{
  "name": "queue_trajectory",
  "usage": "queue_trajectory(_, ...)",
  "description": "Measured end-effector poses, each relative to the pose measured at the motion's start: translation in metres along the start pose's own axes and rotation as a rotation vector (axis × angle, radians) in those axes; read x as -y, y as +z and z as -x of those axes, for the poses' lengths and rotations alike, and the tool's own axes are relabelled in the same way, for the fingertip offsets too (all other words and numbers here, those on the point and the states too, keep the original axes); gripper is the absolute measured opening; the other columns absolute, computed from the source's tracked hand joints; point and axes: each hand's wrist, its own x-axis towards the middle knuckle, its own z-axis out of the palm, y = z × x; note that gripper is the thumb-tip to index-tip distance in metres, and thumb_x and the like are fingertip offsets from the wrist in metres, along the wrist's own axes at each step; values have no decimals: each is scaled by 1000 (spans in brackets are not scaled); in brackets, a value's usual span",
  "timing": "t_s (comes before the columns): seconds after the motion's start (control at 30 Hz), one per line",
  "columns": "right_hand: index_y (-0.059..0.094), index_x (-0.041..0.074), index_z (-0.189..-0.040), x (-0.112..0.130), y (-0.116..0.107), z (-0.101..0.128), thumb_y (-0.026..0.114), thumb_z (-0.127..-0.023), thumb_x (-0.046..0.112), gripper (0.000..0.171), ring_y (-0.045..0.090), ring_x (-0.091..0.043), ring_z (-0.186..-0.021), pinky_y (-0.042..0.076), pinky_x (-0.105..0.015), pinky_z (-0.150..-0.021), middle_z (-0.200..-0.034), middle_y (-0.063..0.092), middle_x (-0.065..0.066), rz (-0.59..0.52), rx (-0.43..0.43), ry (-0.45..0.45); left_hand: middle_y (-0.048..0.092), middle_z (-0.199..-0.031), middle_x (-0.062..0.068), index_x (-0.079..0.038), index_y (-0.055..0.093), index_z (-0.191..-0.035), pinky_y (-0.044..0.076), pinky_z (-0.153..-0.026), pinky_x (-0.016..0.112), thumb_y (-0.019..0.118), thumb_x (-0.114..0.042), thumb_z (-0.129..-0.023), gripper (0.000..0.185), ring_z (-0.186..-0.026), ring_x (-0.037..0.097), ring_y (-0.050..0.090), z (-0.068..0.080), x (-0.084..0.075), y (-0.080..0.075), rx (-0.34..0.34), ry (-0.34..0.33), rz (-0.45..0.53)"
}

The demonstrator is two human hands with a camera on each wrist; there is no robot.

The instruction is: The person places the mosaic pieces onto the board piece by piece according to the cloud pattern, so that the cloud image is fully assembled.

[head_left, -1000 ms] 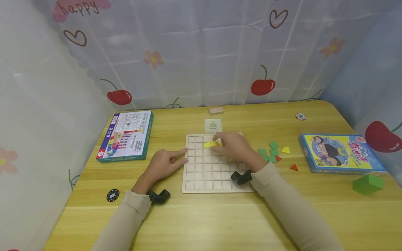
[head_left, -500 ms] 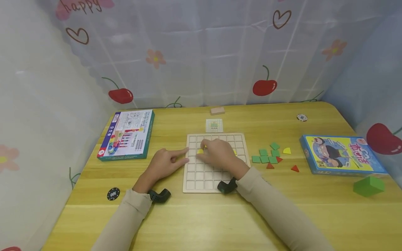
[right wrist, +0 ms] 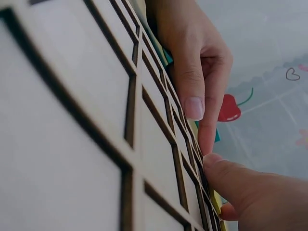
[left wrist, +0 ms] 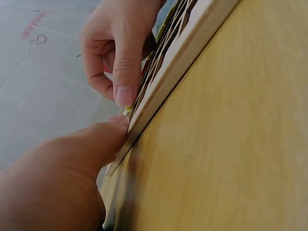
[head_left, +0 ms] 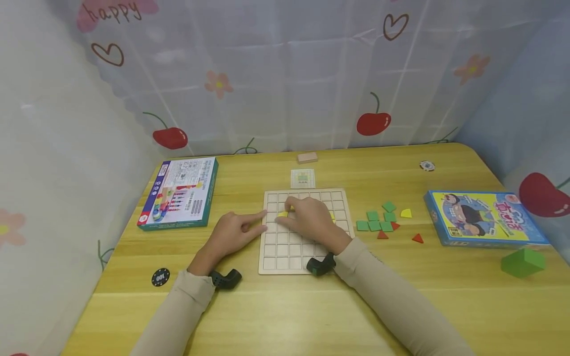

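In the head view my right hand (head_left: 311, 220) is over the upper left part of a pale wooden grid board (head_left: 282, 250). Its thumb and index finger pinch a small yellow tile (head_left: 284, 214) low over the squares; the tile's shape is partly hidden. Another bit of yellow (head_left: 332, 215) shows past the hand's right side. My left hand (head_left: 229, 235) lies at the board's left edge, index finger and thumb stretched out apart and touching it. Up close, the left wrist view shows the right thumb (left wrist: 124, 79) right above the board's rim.
Several green square tiles (head_left: 374, 226), red triangles (head_left: 417, 238) and a yellow rounded piece (head_left: 405, 213) lie right of the board. A pattern card (head_left: 303, 178) and wooden block (head_left: 307, 157) are behind it. Boxes (head_left: 178, 193) flank both sides; a green block (head_left: 523, 262) stands far right.
My right hand has shifted left and slightly nearer over the board, then stayed there over the last half second. Its move uncovered more green tiles and a red triangle. The left hand keeps its place.
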Motion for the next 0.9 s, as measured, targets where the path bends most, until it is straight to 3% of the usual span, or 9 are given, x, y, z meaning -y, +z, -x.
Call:
queue_trajectory(0.27,73,19,-106,-1,-1,0,74,-93,47,31,45,-9,-52,39,-28,-50,-57,54,8,-26,25,-26,34,-50,-12,-31,68,-137,27,-51,29,66,-52,-97,45,-46,3,22,0,1,1,0,1,-12)
queue_trajectory(0.53,76,22,-113,-7,-8,1,72,-95,42,28,52,-7,-58,44,-28,-56,-72,64,12,-66,86,-35,34,-50,-13,-30,68,-136,27,-52,29,68,-52,-96,45,-46,4,22,-1,0,0,-4,6,-12)
queue_trajectory(0.8,75,25,-120,-18,-17,4,67,-97,36,27,45,-9,-54,41,-30,-55,-61,58,13,-75,123,-23,34,-49,-12,-30,68,-136,28,-51,30,68,-51,-96,45,-45,3,22,-1,-1,0,-4,-3,7)
queue_trajectory(0.9,75,24,-122,-25,-24,8,68,-97,35,28,44,-11,-56,40,-31,-56,-61,56,11,-83,99,6,34,-48,-12,-30,68,-137,28,-52,30,68,-51,-96,45,-45,4,22,0,-3,-1,4,-15,13)
